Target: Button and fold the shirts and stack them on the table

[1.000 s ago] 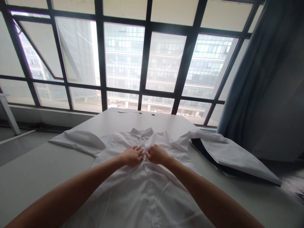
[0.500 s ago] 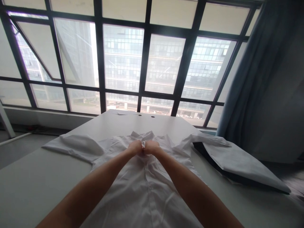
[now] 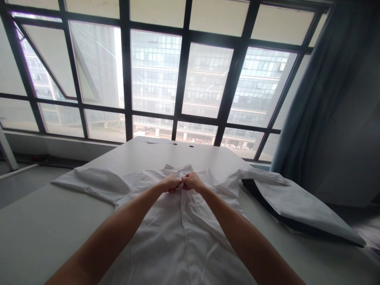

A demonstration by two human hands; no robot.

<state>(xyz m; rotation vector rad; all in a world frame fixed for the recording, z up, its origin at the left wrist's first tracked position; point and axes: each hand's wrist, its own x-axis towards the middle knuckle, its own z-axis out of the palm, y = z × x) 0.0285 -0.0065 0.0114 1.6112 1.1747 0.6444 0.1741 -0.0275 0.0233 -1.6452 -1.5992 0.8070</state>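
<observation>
A white button-up shirt (image 3: 166, 233) lies face up on the white table (image 3: 38, 221), its collar at the far end and its sleeves spread to both sides. Just below the collar, my left hand (image 3: 172, 183) and my right hand (image 3: 191, 181) meet at the front placket. Both are closed, with the fingers pinching the shirt's front edge. Whether a button sits between the fingertips is too small to make out. Lower down, the placket runs toward me with small buttons showing.
To the right, folded white fabric with a dark underside (image 3: 308, 209) lies on the table, partly under the right sleeve. Behind the table stand large black-framed windows (image 3: 157, 75). A blue-grey curtain (image 3: 308, 114) hangs at the right.
My hands have shifted slightly at the placket, the right one turning so its fingers show more. The shirt has stayed nearly where it was.
</observation>
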